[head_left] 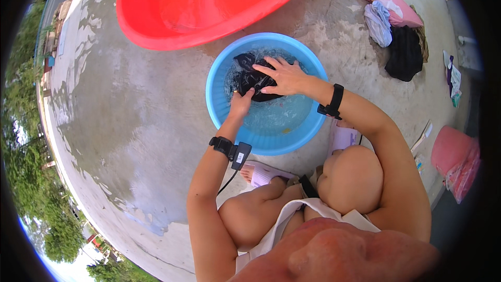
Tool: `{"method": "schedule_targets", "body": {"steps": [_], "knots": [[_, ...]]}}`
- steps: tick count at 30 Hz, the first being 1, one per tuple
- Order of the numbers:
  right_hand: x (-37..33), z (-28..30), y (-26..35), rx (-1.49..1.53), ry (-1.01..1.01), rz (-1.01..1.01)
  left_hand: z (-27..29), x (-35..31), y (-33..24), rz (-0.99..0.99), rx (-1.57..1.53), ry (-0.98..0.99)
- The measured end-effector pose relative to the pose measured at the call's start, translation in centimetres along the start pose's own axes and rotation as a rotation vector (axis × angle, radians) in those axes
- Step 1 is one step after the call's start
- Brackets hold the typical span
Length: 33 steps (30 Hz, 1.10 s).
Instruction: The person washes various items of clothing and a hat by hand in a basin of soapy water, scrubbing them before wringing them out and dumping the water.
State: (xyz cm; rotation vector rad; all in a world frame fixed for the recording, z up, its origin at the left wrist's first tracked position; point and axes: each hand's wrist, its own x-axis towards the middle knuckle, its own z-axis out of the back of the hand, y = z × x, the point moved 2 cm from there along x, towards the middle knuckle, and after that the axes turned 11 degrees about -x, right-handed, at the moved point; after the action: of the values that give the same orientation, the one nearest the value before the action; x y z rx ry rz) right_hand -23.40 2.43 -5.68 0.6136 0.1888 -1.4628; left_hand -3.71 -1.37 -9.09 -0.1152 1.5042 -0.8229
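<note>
Hand wash at a blue basin [216, 109] on wet concrete [130, 125]. The dark cloth [253, 79] lies in soapy water at the basin's far left. The left hand [241, 102] pinches its near edge; the right hand [286, 75] presses flat on top, fingers spread. Good scrubbing likely needs the left to anchor while the right rubs, keeping the cloth submerged. The cloth's type is unclear under 2 hands and foam. The red tub [209, 5] is cut off at the top.

Red tub [209, 5] cut off at top edge. Black garment [253, 79] partly under right hand [286, 77] and suds; left hand [241, 102] fingertips buried in it.
</note>
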Motion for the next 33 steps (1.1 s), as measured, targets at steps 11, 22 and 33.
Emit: {"method": "schedule_targets", "body": {"steps": [11, 22, 33], "knots": [[4.2, -4.6, 3.1, -0.581, 0.097, 0.011, 3.1, 5.2, 3.8, -0.079, 0.359, 0.049], [-1.2, 0.3, 4.5, 0.754, -0.248, 0.326, 0.1, -3.0, -3.2, 0.173, -0.527, 0.559], [-4.1, 2.5, 7.2, 0.671, -0.488, 0.347, -2.1, -2.2, -0.9, 0.081, -0.710, 0.311]]}}
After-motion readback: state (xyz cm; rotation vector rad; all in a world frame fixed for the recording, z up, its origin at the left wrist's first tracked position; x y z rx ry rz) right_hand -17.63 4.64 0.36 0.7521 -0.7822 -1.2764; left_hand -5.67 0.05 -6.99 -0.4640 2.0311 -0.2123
